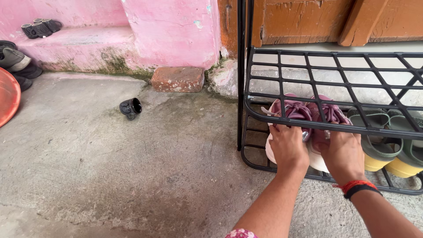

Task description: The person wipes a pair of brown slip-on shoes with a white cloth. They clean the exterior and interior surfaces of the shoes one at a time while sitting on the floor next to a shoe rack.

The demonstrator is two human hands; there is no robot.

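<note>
Two hands are gripping a pair of pink sneakers at the lower right of the frame. The left hand [288, 147] is wrapping its fingers [278, 130] over the heel of the left sneaker [288, 112], and the right hand [343, 154] is doing the same on the right sneaker [328, 115]; both are clasping the shoes rather than lying loose. The sneakers are sitting side by side on the lower shelf of a black wire rack [326, 59], toes pointing inward, partly hidden by the upper shelf's front bar. A red and black band [358, 187] is circling the right wrist. Just to the right, green and yellow sandals [387, 145] are lying on the same shelf, close to the sneakers.

Judging from the grip, the step in hand is moving the pair on that shelf; whether in or out cannot be told. Any further motion is calling for keeping the shoes low under the bar and clear of the sandals.

Farther out, a small black shoe [131, 107] is lying on the concrete floor at centre left, a brick [178, 79] is resting against the pink wall, and dark shoes [40, 27] are sitting on the ledge at upper left.
</note>
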